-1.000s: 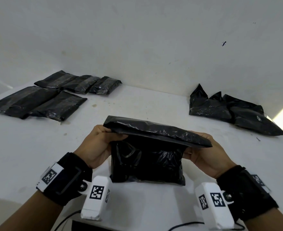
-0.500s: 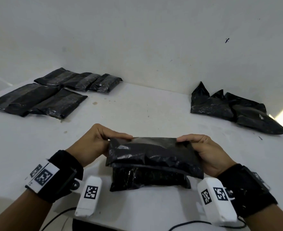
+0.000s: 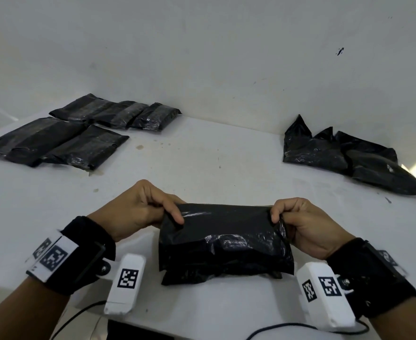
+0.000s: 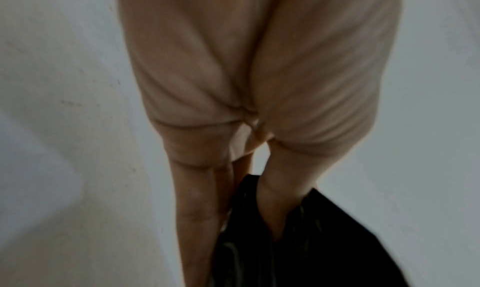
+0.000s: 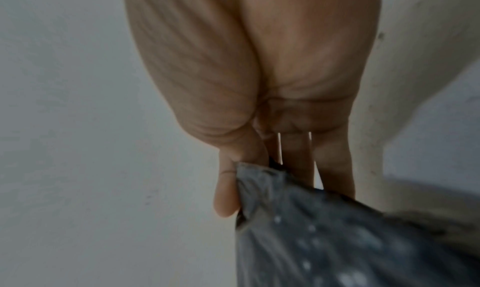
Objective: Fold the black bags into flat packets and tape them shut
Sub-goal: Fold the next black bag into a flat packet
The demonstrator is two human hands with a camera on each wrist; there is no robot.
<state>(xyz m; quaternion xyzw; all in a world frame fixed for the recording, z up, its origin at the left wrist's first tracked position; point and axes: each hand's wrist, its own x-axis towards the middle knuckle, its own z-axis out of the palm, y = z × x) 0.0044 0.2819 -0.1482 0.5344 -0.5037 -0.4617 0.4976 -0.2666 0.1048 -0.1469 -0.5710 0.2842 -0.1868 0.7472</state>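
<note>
Pinching both far corners, left hand (image 3: pixel 138 209) and right hand (image 3: pixel 307 224) hold the folded bag (image 3: pixel 226 241) lengthwise left-to-right.

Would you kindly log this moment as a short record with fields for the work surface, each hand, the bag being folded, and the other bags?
surface: white table
left hand: pinches the far left corner of the bag being folded
right hand: pinches its far right corner
bag being folded: black, doubled over, near edge resting on the table between the hands
finished packets: five flat black ones, far left
unfolded bags: crumpled black pile, far right
tape: none in view
</note>
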